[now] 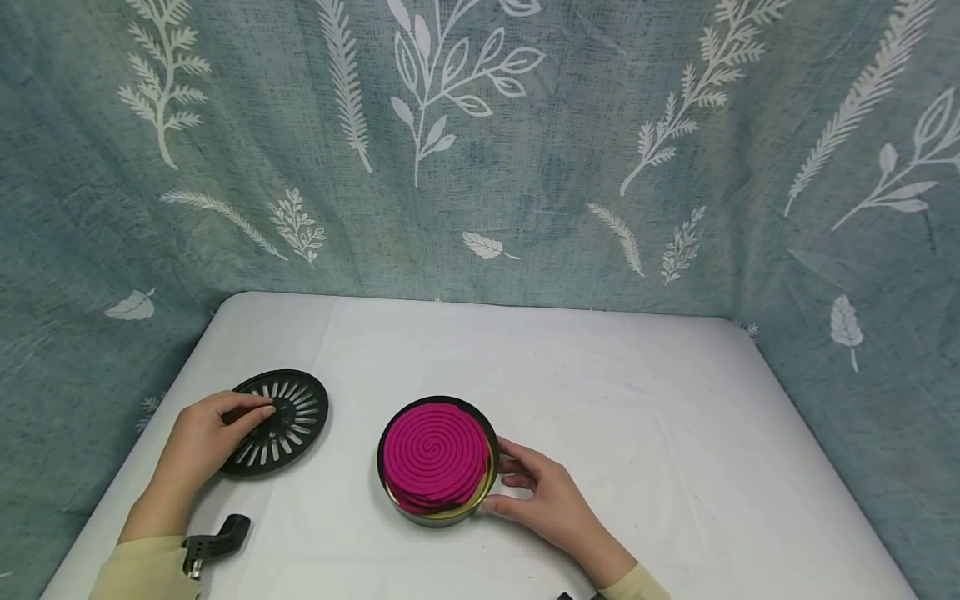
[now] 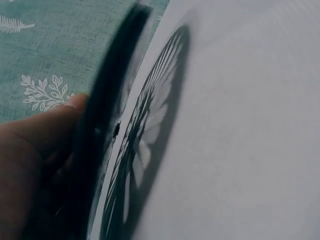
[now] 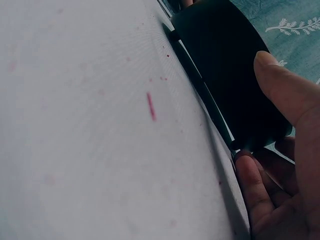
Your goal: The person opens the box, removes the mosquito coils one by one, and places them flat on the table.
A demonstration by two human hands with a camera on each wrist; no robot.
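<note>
In the head view my left hand [image 1: 208, 435] pinches the middle of a round black slotted lid [image 1: 309, 414] with thumb and fingertips. The left wrist view shows this lid [image 2: 107, 95] edge-on, tilted and raised off the cloth, its slotted shadow beside it. My right hand [image 1: 546, 498] holds the right side of a round black tin [image 1: 438, 522], thumb and fingers spread round its wall. A stack of magenta spiral mosquito coils [image 1: 435, 450] lies inside, against the tin's yellowish inner wall. Close up, the dark tin wall [image 3: 220, 70] stands on small feet beside my thumb.
A white cloth covers the table [image 1: 600, 392]. Behind and at both sides hangs a blue-green curtain [image 1: 480, 192] with white leaf prints. A small magenta sliver [image 3: 151, 106] and several specks lie on the cloth near the tin. A black camera mount [image 1: 219, 540] sits by my left wrist.
</note>
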